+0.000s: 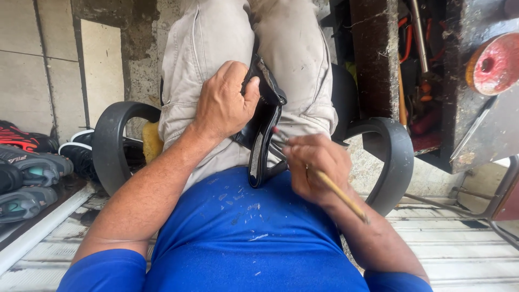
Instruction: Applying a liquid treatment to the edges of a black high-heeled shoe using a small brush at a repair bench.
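Now, the black shoe (263, 127) sits on the person's lap, upside down, sole edge facing up, wedged between the thighs in pale trousers (216, 38). The left hand (223, 103) is over the shoe's heel end, fingers wrapped tight around it, thumb pressed on the dark upper. Just right of the shoe, the right hand (313, 167) pinches a thin wooden-handled brush (338, 190), fingers closed on the stick like a pen (its reddish tip touches the shoe's side, near the sole). The handle slants back past the wrist, away from the shoe. Black chair armrests (111, 143) curve on both sides of the shoe. Far left of the shoe, a row of sneakers (30, 170) lines the floor. Up right of the shoe, a red disc (494, 62) sits on a grimy machine.
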